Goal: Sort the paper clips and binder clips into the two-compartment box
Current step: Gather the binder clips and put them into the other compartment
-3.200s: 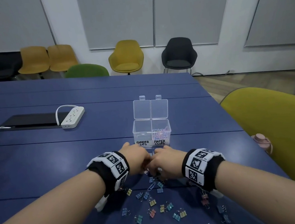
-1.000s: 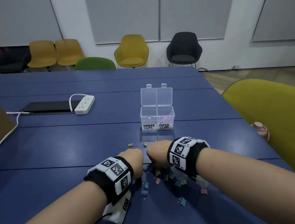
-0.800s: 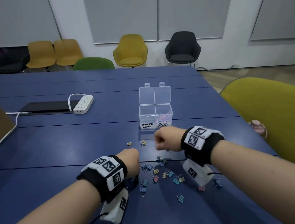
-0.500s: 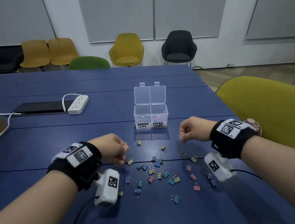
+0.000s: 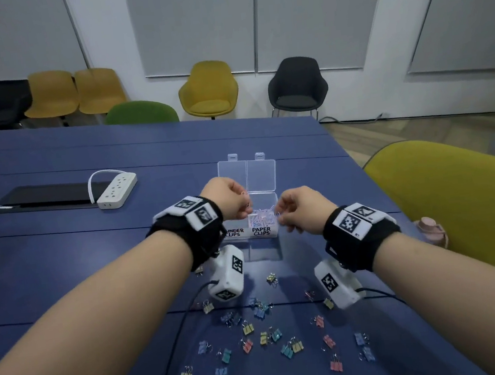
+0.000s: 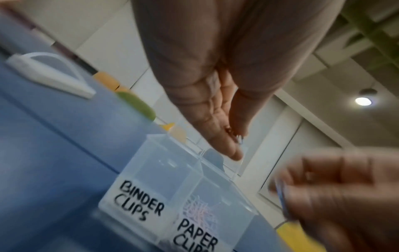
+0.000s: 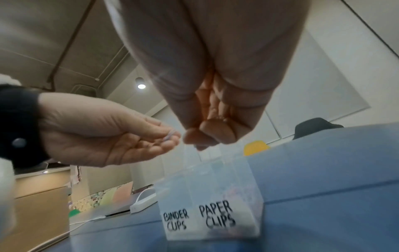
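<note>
A clear two-compartment box (image 5: 264, 232) stands open on the blue table (image 5: 63, 272), labelled BINDER CLIPS on the left and PAPER CLIPS on the right. Pale paper clips (image 5: 262, 218) lie in the right compartment (image 6: 200, 211). My left hand (image 5: 243, 202) hovers over the box and pinches a small paper clip (image 7: 170, 136). My right hand (image 5: 281, 219) is at the box's right front corner, fingertips (image 7: 207, 134) pressed together on a thin blue paper clip (image 6: 280, 196). Several coloured binder clips (image 5: 267, 337) lie scattered on the table in front of the box.
A white power strip (image 5: 117, 190) and a dark flat panel (image 5: 44, 195) sit at the back left. A yellow-green chair (image 5: 459, 192) stands by the table's right edge, with a pink object (image 5: 430, 227) beside it. Cables trail from the wrist units across the binder clips.
Both hands have risen from the scattered clips and moved forward and inward to the box. Each carries a paper clip.
</note>
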### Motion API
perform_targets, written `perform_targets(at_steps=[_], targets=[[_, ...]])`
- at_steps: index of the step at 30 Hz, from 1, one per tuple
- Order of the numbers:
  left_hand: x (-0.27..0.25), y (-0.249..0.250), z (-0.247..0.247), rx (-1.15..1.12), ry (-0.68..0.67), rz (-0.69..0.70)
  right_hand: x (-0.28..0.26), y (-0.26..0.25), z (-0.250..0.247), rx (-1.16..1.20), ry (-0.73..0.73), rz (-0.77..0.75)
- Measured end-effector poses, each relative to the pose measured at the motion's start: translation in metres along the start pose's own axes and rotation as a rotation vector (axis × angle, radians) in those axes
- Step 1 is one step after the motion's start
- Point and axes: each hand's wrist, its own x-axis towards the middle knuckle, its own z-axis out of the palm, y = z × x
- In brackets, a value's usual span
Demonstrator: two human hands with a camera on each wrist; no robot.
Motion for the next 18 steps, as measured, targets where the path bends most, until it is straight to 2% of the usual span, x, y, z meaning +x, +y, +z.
perform_targets(at_steps=[2,4,8,10,16,18], targets=[[0.011,0.004,0.009,0.083,0.052,0.066,0.016,-0.011,0.000,0.001,0.138,-0.024],[0.017,0.005,0.015,0.210,0.061,0.093,0.030,-0.020,-0.002,0.005,0.212,-0.029],[0.020,-0.003,0.011,0.287,0.090,0.143,0.048,-0.025,-0.003,-0.125,0.085,0.057],[0.015,-0.009,0.002,0.265,0.109,0.158,0.048,-0.025,-0.007,-0.200,0.071,0.070],[-0.016,-0.039,-0.036,0.253,0.082,0.176,0.000,-0.006,-0.023,-0.091,0.088,0.056],[-0.027,-0.051,-0.045,0.290,0.063,0.166,-0.019,0.003,-0.026,-0.126,0.069,0.066]])
